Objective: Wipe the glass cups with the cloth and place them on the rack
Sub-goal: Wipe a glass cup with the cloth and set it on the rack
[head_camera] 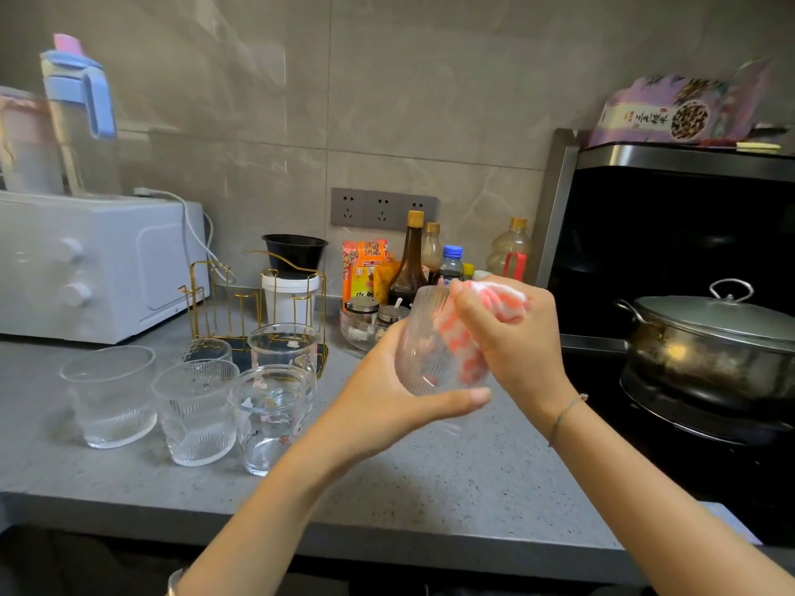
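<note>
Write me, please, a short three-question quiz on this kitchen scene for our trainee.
1. True or false: the left hand holds the ribbed glass cup.
2. Which hand grips the pink-and-white cloth?
3. How many other glass cups stand on the counter? A three, B five, C eight.
Key: 1 true; 2 the right hand; 3 B.

Left hand (pixel 387 393) holding ribbed glass cup (pixel 423 350), right hand (pixel 512 342) pressing cloth (pixel 464 337) inside
</note>
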